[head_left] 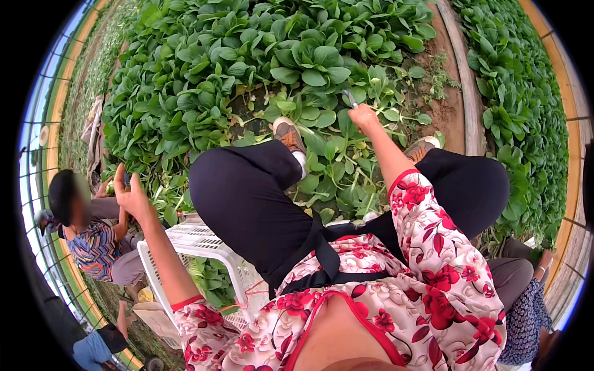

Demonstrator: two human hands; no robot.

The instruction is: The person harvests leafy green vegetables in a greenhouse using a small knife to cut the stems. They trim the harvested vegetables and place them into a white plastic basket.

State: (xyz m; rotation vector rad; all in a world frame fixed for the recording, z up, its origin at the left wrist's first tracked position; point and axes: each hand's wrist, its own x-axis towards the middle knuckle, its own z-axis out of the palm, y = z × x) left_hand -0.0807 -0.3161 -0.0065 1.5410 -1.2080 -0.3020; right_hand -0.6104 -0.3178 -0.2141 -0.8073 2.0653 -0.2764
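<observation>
My right hand [364,118] is closed around the handle of a small curved blade [350,98], perhaps a knife or a sickle. The blade tip points away from me, just right of a large bok choy plant [315,65]. Cut and loose leaves [325,162] lie on the soil beneath that hand and between my shoes. My left hand [133,197] is raised out to the left with its fingers apart and nothing seen in it. Below and beside my left forearm stands a white plastic crate [232,259] with leafy greens [213,283] inside.
Dense bok choy [176,92] fills the bed ahead. A pale plank-like border [459,74] separates it from another planted bed [519,92] at right. Co-workers crouch close by: one in a patterned shirt [95,248], one in blue [93,350], one at right [524,320].
</observation>
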